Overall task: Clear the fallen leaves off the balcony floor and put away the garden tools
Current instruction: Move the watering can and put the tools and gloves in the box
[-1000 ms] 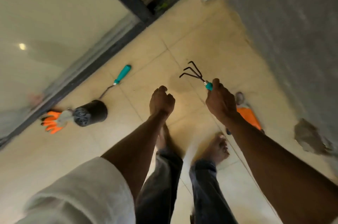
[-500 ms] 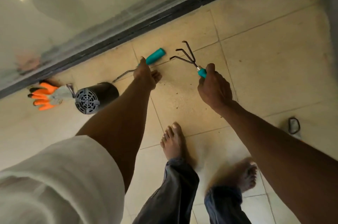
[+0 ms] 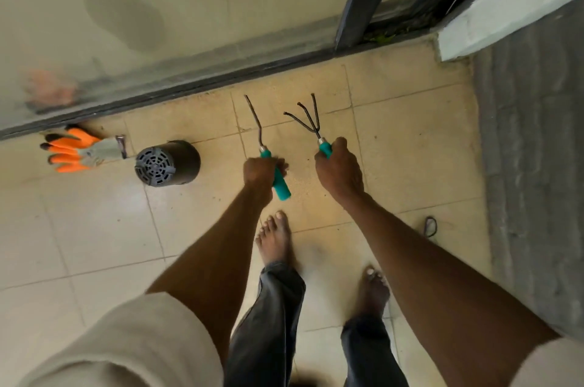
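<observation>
Head view: both hands hold teal-handled garden tools above the tiled balcony floor [image 3: 189, 228]

The left hand [image 3: 260, 170] is curled round the handle of a thin single-pronged weeder [image 3: 278, 184], its metal shaft pointing toward the glass door [image 3: 158, 23]. Just beside it, the right hand [image 3: 339, 170] grips a three-tined hand rake [image 3: 311, 121]. A black pot [image 3: 169, 163] lies tipped on the floor near orange gloves [image 3: 76, 149] by the door track

Both bare arms extend forward and down. Left hand [image 3: 260, 172] grips a teal-handled thin metal weeder [image 3: 274, 176]; right hand [image 3: 339, 170] grips a teal-handled three-pronged black hand rake [image 3: 311, 122], fingers curled round each handle.
</observation>
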